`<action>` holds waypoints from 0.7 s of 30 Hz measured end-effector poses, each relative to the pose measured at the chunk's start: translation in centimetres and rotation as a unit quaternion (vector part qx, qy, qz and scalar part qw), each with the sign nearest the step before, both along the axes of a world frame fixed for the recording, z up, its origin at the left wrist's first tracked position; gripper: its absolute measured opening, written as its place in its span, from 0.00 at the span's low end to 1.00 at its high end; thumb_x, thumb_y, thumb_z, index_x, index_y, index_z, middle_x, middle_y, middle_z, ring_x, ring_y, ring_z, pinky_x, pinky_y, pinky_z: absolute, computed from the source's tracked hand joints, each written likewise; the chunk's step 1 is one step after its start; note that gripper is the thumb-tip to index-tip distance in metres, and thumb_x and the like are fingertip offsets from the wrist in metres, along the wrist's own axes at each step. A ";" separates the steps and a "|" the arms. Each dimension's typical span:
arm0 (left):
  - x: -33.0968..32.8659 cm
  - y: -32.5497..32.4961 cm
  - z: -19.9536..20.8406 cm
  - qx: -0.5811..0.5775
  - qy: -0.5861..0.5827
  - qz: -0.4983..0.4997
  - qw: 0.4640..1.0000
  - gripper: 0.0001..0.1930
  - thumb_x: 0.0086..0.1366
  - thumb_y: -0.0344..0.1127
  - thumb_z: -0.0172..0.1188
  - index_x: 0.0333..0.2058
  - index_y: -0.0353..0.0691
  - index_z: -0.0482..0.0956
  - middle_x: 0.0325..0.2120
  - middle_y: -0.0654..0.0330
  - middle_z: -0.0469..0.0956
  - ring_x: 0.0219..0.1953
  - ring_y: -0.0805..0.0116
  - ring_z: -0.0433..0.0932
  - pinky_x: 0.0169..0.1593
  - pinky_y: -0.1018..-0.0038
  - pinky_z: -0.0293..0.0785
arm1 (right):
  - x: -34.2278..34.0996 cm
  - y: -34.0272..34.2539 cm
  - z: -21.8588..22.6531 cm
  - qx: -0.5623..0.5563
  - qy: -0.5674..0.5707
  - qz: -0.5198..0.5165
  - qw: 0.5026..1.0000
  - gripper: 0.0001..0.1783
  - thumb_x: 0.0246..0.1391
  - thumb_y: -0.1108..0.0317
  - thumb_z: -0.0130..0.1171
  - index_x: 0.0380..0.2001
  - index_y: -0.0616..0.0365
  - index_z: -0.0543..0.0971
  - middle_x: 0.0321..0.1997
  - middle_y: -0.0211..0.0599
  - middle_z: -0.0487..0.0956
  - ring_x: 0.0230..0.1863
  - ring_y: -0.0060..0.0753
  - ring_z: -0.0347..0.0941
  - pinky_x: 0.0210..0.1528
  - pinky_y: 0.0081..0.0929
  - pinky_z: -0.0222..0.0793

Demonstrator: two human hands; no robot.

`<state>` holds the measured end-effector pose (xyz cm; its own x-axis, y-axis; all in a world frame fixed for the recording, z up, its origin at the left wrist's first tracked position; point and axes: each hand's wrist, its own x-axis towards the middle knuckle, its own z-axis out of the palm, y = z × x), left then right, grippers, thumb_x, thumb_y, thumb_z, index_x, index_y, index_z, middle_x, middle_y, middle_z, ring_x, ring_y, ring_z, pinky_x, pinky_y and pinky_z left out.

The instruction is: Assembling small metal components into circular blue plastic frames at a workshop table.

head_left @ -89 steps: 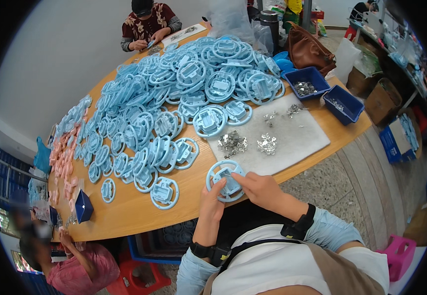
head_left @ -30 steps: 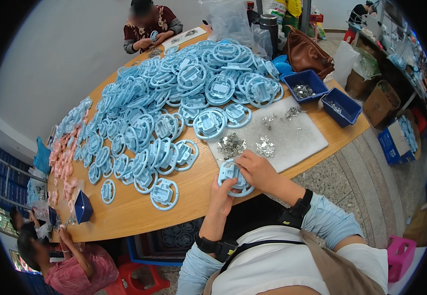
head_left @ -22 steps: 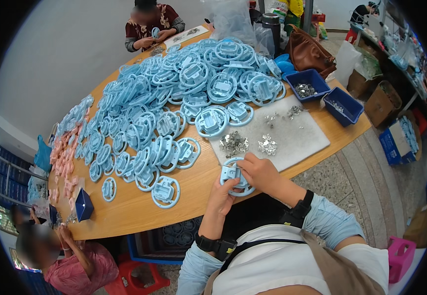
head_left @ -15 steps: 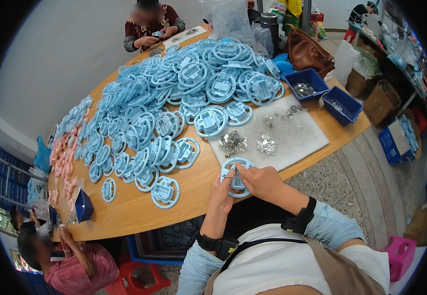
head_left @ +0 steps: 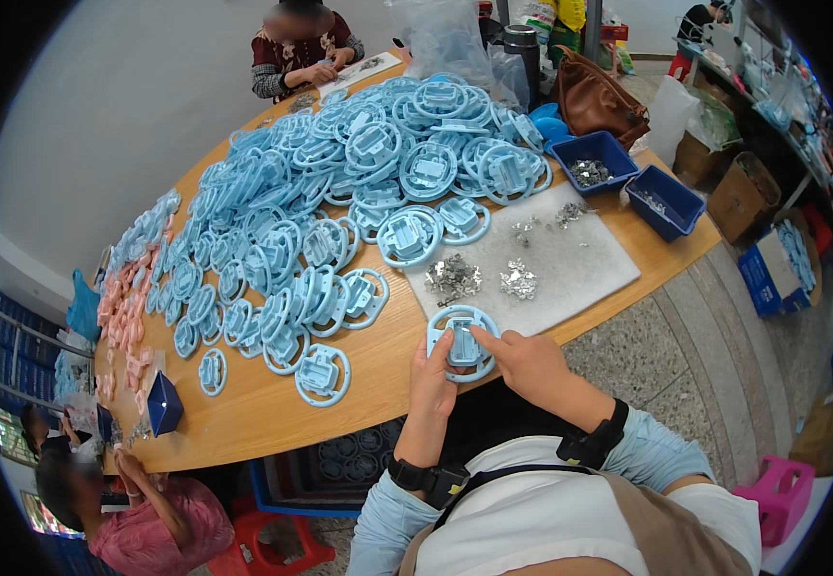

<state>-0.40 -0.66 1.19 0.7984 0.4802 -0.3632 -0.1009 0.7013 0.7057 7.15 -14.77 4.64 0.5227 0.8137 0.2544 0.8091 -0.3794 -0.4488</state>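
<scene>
A light-blue plastic ring-shaped part (head_left: 461, 372), like a toy steering wheel with a recessed centre, is held just off the table's front edge. My left hand (head_left: 430, 384) grips its left side, thumb over the rim. From the right, my right hand (head_left: 536, 370) reaches in, its index fingertip touching the part's centre; the other fingers curl under, and what they hold, if anything, is hidden. Beyond the part lie two piles of small metal pieces, a darker pile (head_left: 453, 276) and a brighter pile (head_left: 518, 279), on a whitish board (head_left: 579, 278).
A large heap of similar blue parts (head_left: 339, 163) covers the table's left and middle. Two dark-blue bins (head_left: 666, 204) with metal bits stand at right, near a brown bag (head_left: 599, 101). Pink parts (head_left: 123, 317) lie far left. Co-workers sit across the table and at lower left.
A thin metal rod seen across the blue part is no longer visible there. My right hand has shifted slightly right and down, uncovering more of the part's centre.
</scene>
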 end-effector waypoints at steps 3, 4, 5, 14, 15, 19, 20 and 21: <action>0.0 0.1 -0.1 0.002 -0.004 -0.001 1.000 0.14 0.60 0.33 0.55 0.44 0.39 0.67 0.34 0.62 0.74 0.33 0.74 0.76 0.31 0.76 0.76 | -0.1 0.0 -0.1 0.005 -0.024 -0.018 1.000 0.28 0.43 0.73 0.52 0.51 0.44 0.69 0.20 0.34 0.69 0.18 0.40 0.70 0.20 0.35 0.66; 0.0 0.1 -0.2 0.003 -0.006 -0.005 1.000 0.14 0.60 0.33 0.55 0.44 0.39 0.67 0.34 0.62 0.74 0.33 0.74 0.76 0.31 0.76 0.76 | -0.1 0.1 -0.3 -0.001 -0.035 -0.019 0.999 0.27 0.43 0.73 0.52 0.51 0.44 0.69 0.20 0.34 0.69 0.18 0.39 0.70 0.20 0.35 0.65; 0.0 0.1 -0.1 0.003 -0.006 -0.006 1.000 0.14 0.60 0.33 0.55 0.44 0.39 0.67 0.34 0.62 0.74 0.33 0.74 0.76 0.31 0.76 0.76 | -0.1 0.2 -0.4 -0.008 -0.045 -0.021 0.999 0.27 0.42 0.73 0.52 0.51 0.44 0.69 0.20 0.33 0.69 0.18 0.38 0.70 0.19 0.34 0.65; -0.1 0.1 -0.5 0.053 0.024 -0.027 0.998 0.14 0.59 0.34 0.54 0.44 0.40 0.68 0.34 0.61 0.75 0.32 0.71 0.76 0.32 0.76 0.74 | -0.7 1.1 1.3 -0.105 -0.072 0.011 0.992 0.25 0.46 0.69 0.49 0.51 0.63 0.65 0.23 0.40 0.74 0.20 0.39 0.74 0.21 0.32 0.69; -0.1 0.0 -0.7 0.065 0.024 -0.016 0.997 0.15 0.59 0.35 0.54 0.44 0.40 0.68 0.33 0.61 0.75 0.32 0.71 0.76 0.32 0.76 0.73 | -1.2 1.6 1.3 -0.104 -0.070 0.010 0.992 0.25 0.46 0.69 0.49 0.51 0.63 0.65 0.23 0.40 0.74 0.20 0.39 0.74 0.21 0.32 0.69; 0.0 0.1 -1.2 0.076 0.029 0.001 0.997 0.15 0.58 0.35 0.55 0.44 0.39 0.68 0.33 0.62 0.75 0.32 0.72 0.75 0.32 0.77 0.73 | -2.1 3.0 1.1 -0.124 -0.097 -0.015 0.987 0.25 0.44 0.70 0.50 0.50 0.62 0.67 0.22 0.39 0.73 0.20 0.39 0.73 0.18 0.30 0.67; -0.1 0.2 -1.0 0.078 0.029 -0.001 0.997 0.15 0.58 0.35 0.55 0.44 0.39 0.68 0.33 0.62 0.75 0.32 0.72 0.75 0.32 0.77 0.73 | -2.2 3.1 1.0 -0.122 -0.110 -0.014 0.986 0.25 0.44 0.70 0.50 0.50 0.62 0.67 0.22 0.39 0.73 0.19 0.40 0.73 0.17 0.30 0.67; 0.0 0.1 -0.7 0.070 0.035 -0.007 0.997 0.15 0.59 0.35 0.55 0.43 0.39 0.68 0.34 0.62 0.75 0.32 0.72 0.75 0.32 0.76 0.73 | -1.7 2.9 1.0 -0.122 -0.111 -0.017 0.986 0.25 0.44 0.70 0.50 0.50 0.62 0.67 0.22 0.39 0.73 0.19 0.40 0.73 0.17 0.30 0.67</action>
<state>-0.42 -0.60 0.51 0.7804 0.5193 -0.3482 -0.0397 0.5969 0.8013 5.43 -11.89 5.64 0.5043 0.8478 0.1641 0.8620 -0.4829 -0.1543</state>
